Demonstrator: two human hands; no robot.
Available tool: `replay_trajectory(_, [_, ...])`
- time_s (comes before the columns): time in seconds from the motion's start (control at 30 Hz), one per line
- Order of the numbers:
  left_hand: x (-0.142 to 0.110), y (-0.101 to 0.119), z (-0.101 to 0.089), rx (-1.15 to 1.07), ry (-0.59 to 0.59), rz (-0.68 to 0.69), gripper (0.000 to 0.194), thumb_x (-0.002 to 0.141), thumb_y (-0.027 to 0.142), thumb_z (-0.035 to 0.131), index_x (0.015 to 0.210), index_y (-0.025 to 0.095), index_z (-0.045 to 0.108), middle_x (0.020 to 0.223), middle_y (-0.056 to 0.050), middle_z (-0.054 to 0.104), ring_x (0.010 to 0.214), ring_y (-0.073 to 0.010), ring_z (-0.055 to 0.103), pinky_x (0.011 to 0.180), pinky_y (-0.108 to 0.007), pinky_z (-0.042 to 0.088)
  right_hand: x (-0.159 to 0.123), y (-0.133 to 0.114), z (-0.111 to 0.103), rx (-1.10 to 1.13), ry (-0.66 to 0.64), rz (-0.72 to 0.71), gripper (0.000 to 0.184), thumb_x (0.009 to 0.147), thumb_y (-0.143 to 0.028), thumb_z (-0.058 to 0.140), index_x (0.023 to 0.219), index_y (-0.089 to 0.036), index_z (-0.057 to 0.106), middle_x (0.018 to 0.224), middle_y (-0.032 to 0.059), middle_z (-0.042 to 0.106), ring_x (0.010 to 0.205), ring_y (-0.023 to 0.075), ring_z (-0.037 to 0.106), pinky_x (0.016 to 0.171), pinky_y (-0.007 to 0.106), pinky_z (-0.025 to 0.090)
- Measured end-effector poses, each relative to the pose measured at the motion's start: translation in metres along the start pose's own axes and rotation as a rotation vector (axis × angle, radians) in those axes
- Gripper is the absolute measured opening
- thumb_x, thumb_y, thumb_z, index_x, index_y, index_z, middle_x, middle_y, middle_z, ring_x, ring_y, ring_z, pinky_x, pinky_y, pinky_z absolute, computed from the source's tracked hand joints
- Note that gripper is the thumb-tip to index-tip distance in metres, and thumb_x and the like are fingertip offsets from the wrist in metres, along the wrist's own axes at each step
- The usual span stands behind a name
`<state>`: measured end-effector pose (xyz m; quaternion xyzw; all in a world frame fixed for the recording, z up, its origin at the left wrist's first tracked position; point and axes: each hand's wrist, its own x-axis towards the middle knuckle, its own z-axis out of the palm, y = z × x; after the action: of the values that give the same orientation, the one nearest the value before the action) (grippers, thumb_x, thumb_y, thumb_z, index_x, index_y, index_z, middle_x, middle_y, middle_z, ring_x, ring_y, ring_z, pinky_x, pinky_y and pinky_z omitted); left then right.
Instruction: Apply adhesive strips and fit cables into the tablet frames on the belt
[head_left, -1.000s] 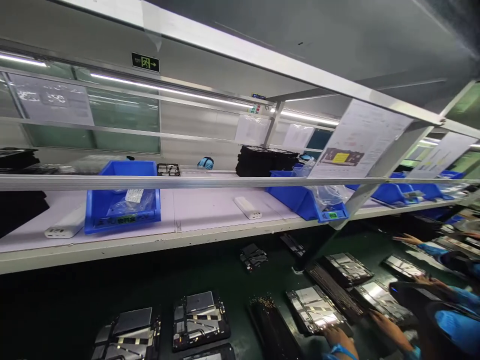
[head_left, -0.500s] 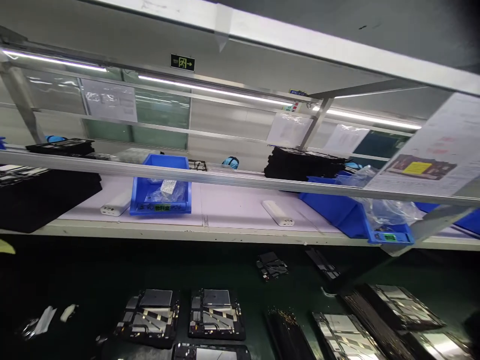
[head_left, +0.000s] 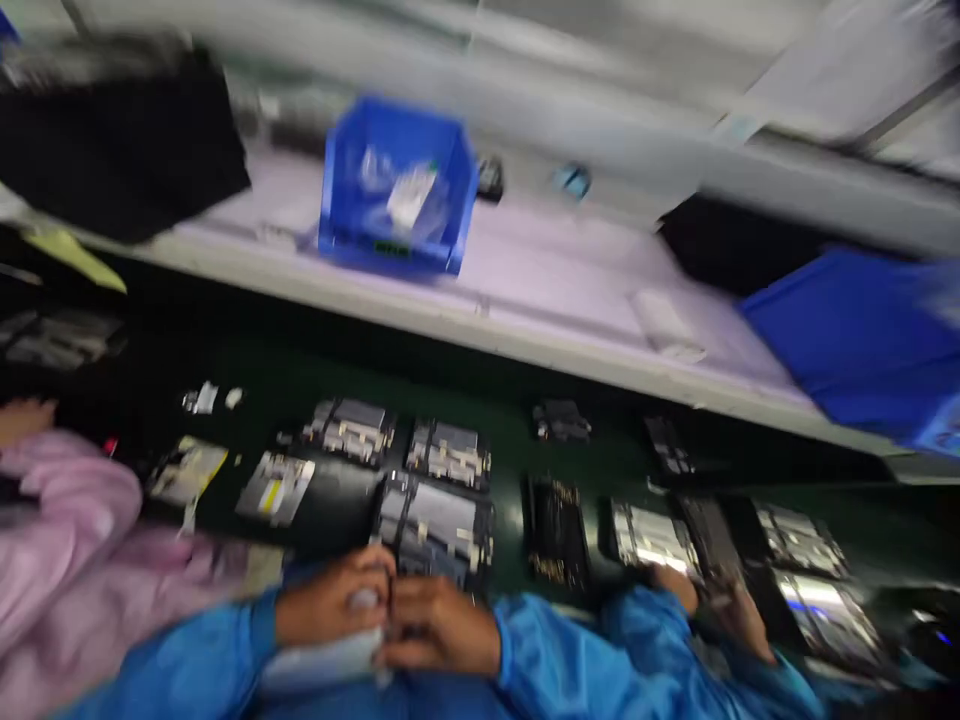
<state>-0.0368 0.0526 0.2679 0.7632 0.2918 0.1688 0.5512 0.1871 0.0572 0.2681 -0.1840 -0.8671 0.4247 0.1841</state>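
The left hand (head_left: 334,600) and right hand (head_left: 446,622) meet, fingers curled, any held item indistinct through blur, before an opened device (head_left: 433,522) on the tabletop (head_left: 262,360), judged unfinished, internals exposed like two units (head_left: 448,452) behind.

A pale, whitish item (head_left: 322,662) lay at the near side of the scene, directly below the right hand (head_left: 335,600), stretching from left to right; blur hid its exact shape and whether the fingers gripped it. The left hand (head_left: 442,622), its fingers bent, met the right from the other side. Just beyond the pair, an opened tablet (head_left: 435,525) rested flat on a dark green table (head_left: 510,440), its insides facing up. Grey panels filled its black frame, dotted with small pale patches, while the hands partly hid its near edge.
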Motion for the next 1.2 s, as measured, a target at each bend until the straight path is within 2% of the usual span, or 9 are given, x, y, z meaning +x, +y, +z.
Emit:
replay_trajectory(0.07, [-0.003,-0.016,0.015,-0.114,-0.022,-0.038,0.035,0.1,0.048,0.052,0.094,0.016,0.065,0.112,-0.009,0.062,0.104,-0.0199,0.061,0.09,-0.036,0.054,-0.013,-0.002,0.027,0.092,-0.011,0.044,0.031,0.095,-0.041,0.068,0.078,-0.017,0.061,0.081,0.0023,0.065,0.078,0.0137,0.065,0.07,0.024,0.054])
replay_trajectory(0.13, [-0.003,-0.029,0.022,-0.18,-0.045,-0.055,0.036,0.1,0.051,0.051,0.09,0.018,0.064,0.112,-0.009,0.061,0.104,-0.0187,0.06,0.092,-0.032,0.052,-0.024,-0.002,0.04,0.111,0.006,0.064,0.031,0.096,-0.039,0.067,0.074,-0.018,0.058,0.078,0.0028,0.062,0.077,0.0142,0.063,0.071,0.024,0.052])
replay_trajectory(0.37, [0.009,-0.036,0.024,-0.182,-0.074,-0.023,0.031,0.101,0.044,0.052,0.089,0.018,0.062,0.104,-0.006,0.063,0.096,-0.0152,0.062,0.087,-0.026,0.05,-0.037,-0.01,0.041,0.025,0.155,0.025,0.041,0.105,-0.037,0.05,0.068,-0.02,0.056,0.069,0.0013,0.056,0.066,0.014,0.055,0.066,0.026,0.048])
replay_trajectory(0.57, [0.017,-0.042,0.031,-0.166,-0.039,0.006,0.03,0.102,0.041,0.05,0.088,0.017,0.064,0.097,-0.006,0.066,0.088,-0.0139,0.065,0.082,-0.025,0.052,-0.049,-0.012,0.046,0.083,0.22,0.09,0.04,0.104,-0.036,0.054,0.067,-0.02,0.059,0.066,-0.0005,0.054,0.063,0.0133,0.053,0.063,0.026,0.047])
replay_trajectory(0.73, [0.008,-0.026,0.028,-0.078,0.115,0.053,0.025,0.102,0.037,0.053,0.091,0.019,0.067,0.111,-0.01,0.07,0.11,-0.0213,0.062,0.098,-0.037,0.047,-0.049,-0.004,0.05,0.199,0.335,0.165,0.038,0.1,-0.045,0.058,0.073,-0.019,0.063,0.068,0.0006,0.059,0.064,0.0122,0.057,0.059,0.024,0.048])
replay_trajectory(0.8, [0.003,-0.014,0.025,-0.046,0.126,0.113,0.021,0.101,0.036,0.055,0.095,0.022,0.068,0.106,-0.007,0.073,0.114,-0.0225,0.06,0.102,-0.041,0.043,-0.045,0.0,0.05,0.285,0.403,0.155,0.038,0.097,-0.048,0.062,0.073,-0.019,0.064,0.067,0.0006,0.061,0.062,0.0115,0.058,0.058,0.023,0.048])
replay_trajectory(0.93, [0.005,0.001,0.018,0.003,0.081,0.176,0.015,0.099,0.036,0.058,0.093,0.024,0.065,0.092,-0.003,0.07,0.094,-0.0197,0.059,0.091,-0.038,0.04,-0.034,0.009,0.048,0.362,0.467,0.105,0.037,0.094,-0.048,0.066,0.072,-0.019,0.063,0.064,-0.0002,0.061,0.059,0.0106,0.058,0.054,0.022,0.047])
replay_trajectory(1.03, [0.016,0.001,0.012,0.018,0.038,0.193,0.024,0.096,0.04,0.059,0.082,0.021,0.056,0.084,-0.003,0.064,0.082,-0.0177,0.056,0.082,-0.035,0.041,-0.029,0.012,0.043,0.358,0.472,0.096,0.036,0.095,-0.047,0.066,0.073,-0.019,0.062,0.064,-0.0008,0.06,0.059,0.0098,0.057,0.054,0.021,0.046])
replay_trajectory(1.2, [0.02,0.002,0.004,0.039,0.011,0.262,0.035,0.105,0.046,0.042,0.079,0.022,0.048,0.078,-0.001,0.06,0.075,-0.0154,0.053,0.075,-0.031,0.041,-0.022,0.006,0.03,0.331,0.432,0.055,0.032,0.093,-0.045,0.07,0.075,-0.019,0.062,0.065,-0.0023,0.058,0.061,0.01,0.057,0.055,0.021,0.046])
